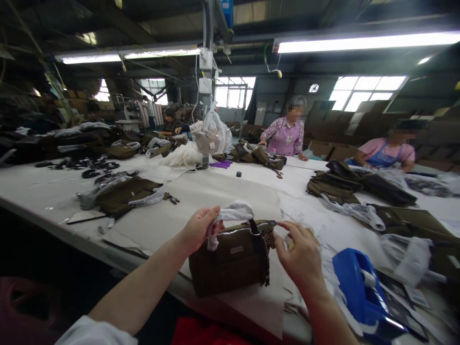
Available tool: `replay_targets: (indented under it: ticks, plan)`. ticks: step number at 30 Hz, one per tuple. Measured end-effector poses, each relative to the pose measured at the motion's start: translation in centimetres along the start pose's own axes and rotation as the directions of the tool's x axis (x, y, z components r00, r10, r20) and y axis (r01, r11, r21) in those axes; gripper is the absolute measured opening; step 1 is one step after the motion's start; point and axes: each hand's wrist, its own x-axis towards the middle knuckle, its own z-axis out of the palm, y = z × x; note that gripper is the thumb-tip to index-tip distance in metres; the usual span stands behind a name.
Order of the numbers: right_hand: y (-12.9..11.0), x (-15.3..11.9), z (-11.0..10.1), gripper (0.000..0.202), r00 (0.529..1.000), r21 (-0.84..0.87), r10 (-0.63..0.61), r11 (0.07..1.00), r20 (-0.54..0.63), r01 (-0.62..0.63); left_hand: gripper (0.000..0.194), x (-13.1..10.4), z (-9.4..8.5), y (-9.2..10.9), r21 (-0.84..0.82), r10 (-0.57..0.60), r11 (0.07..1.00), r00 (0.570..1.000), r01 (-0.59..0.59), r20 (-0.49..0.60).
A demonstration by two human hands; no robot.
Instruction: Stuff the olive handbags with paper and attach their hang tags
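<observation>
Olive-brown bag [230, 270] front and centre on my feed, upright at the near edge of the tabletop [237, 189], right between both hands. Couldn't tell from where I was whether its base was fully resting there or held a touch above.

My left hand [199, 227] was closed on the handle [235, 211], which was wrapped in white stuff. My right hand [300, 251] was at the other top corner, index fingertip on the dark tab [272, 223] at the end of the zip [233, 231], thumb lower down beside a spotted charm [268, 239]. There was a small gap between thumb and finger, and I couldn't tell if it really had hold of anything. A little label [236, 249] sat on the bag's front.

Around that: a blue dispenser [354, 273] (tape, by the look of it) just right of my right hand, another bag with wrapped handles [125, 194] lying off to the left, and a pile of bags [334, 187] over on the right. Further back I had a small black disc [238, 174], some purple scraps [221, 164] and a clear plastic bag [217, 134] hanging by a post. Two co-workers, one in a pink apron [285, 141] and one in a blue apron [383, 155], were at the far side.
</observation>
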Motion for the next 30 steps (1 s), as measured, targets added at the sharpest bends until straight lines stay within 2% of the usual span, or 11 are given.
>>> replay_targets:
  ticks: [2,5,8,9,11,14,16,20,23,27,30]
  plan:
    - [-1.3,1.0,-0.6,0.051,0.994,0.097,-0.110,0.989,-0.011,0.110,0.056,-0.3,0.0,0.1,0.091,-0.007,0.996,0.998,0.002,0.057]
    - [-2.4,3.1,0.0,0.074,0.967,0.208,-0.185,0.967,0.178,0.147,0.060,-0.8,0.2,0.2,0.212,-0.058,0.977,0.983,0.020,0.176]
    - [-2.5,5.1,1.2,0.063,0.939,0.319,-0.175,0.945,0.297,0.076,0.062,-1.4,0.3,0.3,0.308,-0.076,0.951,0.964,-0.007,0.256]
    - [-2.3,5.5,1.4,0.051,0.922,0.372,-0.182,0.927,0.342,0.045,0.061,-1.5,0.3,0.4,0.364,-0.034,0.930,0.971,-0.056,0.237]
    - [-2.0,6.0,1.5,0.030,0.868,0.475,-0.211,0.880,0.449,-0.031,0.055,-1.8,0.2,0.7,0.544,0.165,0.811,0.976,-0.216,0.142]
    - [-1.6,5.8,1.2,0.042,0.774,0.574,-0.235,0.795,0.588,-0.194,0.046,-1.7,0.0,1.1,0.771,0.508,0.496,0.853,-0.400,0.116]
    - [-1.6,5.3,1.1,0.050,0.733,0.609,-0.219,0.726,0.644,-0.318,0.042,-1.4,0.1,1.2,0.781,0.556,0.422,0.812,-0.461,0.178]
    - [-2.3,4.0,1.0,0.053,0.718,0.645,-0.171,0.610,0.675,-0.461,0.030,-0.4,0.6,0.9,0.704,0.433,0.555,0.876,-0.444,0.211]
    - [-2.7,3.3,0.7,0.051,0.729,0.669,-0.171,0.574,0.662,-0.473,0.058,0.1,1.0,0.9,0.666,0.302,0.601,0.897,-0.443,0.324]
    - [-2.6,2.5,0.6,0.047,0.747,0.665,-0.126,0.568,0.652,-0.485,0.022,0.6,1.1,1.0,0.604,0.179,0.690,0.903,-0.397,0.390]
    - [-2.7,2.0,0.6,0.048,0.727,0.641,-0.102,0.566,0.679,-0.518,0.017,0.9,1.1,0.9,0.553,0.109,0.760,0.906,-0.342,0.410]
